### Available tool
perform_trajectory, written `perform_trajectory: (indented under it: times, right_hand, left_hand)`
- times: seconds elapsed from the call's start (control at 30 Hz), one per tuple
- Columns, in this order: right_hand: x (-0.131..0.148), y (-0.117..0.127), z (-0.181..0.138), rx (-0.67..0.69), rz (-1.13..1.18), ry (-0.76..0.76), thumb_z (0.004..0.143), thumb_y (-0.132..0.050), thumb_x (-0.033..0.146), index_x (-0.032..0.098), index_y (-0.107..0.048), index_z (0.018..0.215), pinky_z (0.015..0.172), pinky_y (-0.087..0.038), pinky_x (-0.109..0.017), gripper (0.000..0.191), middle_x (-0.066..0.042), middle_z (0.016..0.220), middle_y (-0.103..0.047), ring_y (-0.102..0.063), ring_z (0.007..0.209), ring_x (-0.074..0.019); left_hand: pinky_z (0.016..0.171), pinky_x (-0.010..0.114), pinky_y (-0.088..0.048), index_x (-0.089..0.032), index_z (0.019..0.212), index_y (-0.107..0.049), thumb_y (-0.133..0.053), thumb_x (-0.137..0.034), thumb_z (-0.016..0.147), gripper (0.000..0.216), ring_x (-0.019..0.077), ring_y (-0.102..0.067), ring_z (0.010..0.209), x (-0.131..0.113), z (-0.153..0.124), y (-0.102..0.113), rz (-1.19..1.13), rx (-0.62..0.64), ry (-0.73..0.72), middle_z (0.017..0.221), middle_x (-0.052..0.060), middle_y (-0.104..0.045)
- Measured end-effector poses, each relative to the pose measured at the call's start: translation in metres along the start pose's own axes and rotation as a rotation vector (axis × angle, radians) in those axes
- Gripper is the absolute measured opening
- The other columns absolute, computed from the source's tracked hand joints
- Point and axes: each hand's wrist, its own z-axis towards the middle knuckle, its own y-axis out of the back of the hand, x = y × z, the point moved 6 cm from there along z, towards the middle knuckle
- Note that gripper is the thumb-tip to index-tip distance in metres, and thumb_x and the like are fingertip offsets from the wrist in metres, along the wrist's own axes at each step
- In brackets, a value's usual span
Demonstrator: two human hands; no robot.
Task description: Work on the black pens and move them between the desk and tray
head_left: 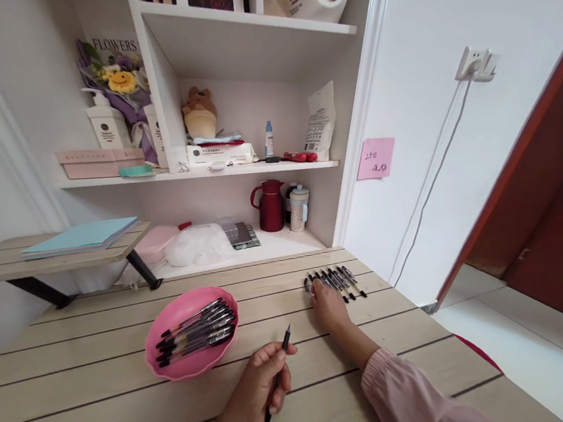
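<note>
My left hand (258,395) is closed on a black pen (286,340), tip pointing up and away, just above the wooden table (105,404). To its left a pink bowl (177,371) holds several black pens (198,327). My right hand (328,307), in a pink sleeve, reaches forward to a row of several pens (343,280) lying side by side near the table's far edge. Its fingers are pinched together on the leftmost pen of that row; the fingertips are partly hidden.
Behind the table, white shelves (237,170) carry a red jug (269,205), a small bottle, packets, a plush toy and a flower bouquet. A raised wooden stand (55,258) with a blue notebook is at the left. A pink note (375,158) and a wall socket are on the right.
</note>
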Motion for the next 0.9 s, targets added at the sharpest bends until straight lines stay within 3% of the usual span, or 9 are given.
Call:
perform_trajectory:
  times: [0.63,0.9]
  right_hand:
    - [-0.002,-0.008,0.007,-0.035,-0.064,0.043,0.082,-0.046,0.017,0.016,-0.049,0.092,0.063,-0.031,-0.023,0.01,-0.006,0.085,-0.06,-0.057,0.078,-0.0146]
    - [-0.012,-0.001,0.001,-0.019,-0.078,-0.033,0.08,-0.05,0.024,0.017,-0.054,0.087,0.066,-0.034,-0.024,0.011,-0.007,0.092,-0.06,-0.057,0.082,-0.0163]
  left_hand:
    - [0.031,0.017,-0.012,-0.015,0.101,-0.052,-0.05,-0.042,0.077,0.037,0.001,-0.025,0.029,0.001,-0.001,0.001,0.001,-0.015,-0.007,0.052,-0.006,-0.049]
    - [0.031,0.016,-0.014,-0.016,0.102,-0.051,-0.051,-0.043,0.075,0.038,0.0012,-0.027,0.03,0.001,-0.001,0.001,-0.001,-0.019,0.009,0.053,-0.006,-0.05]
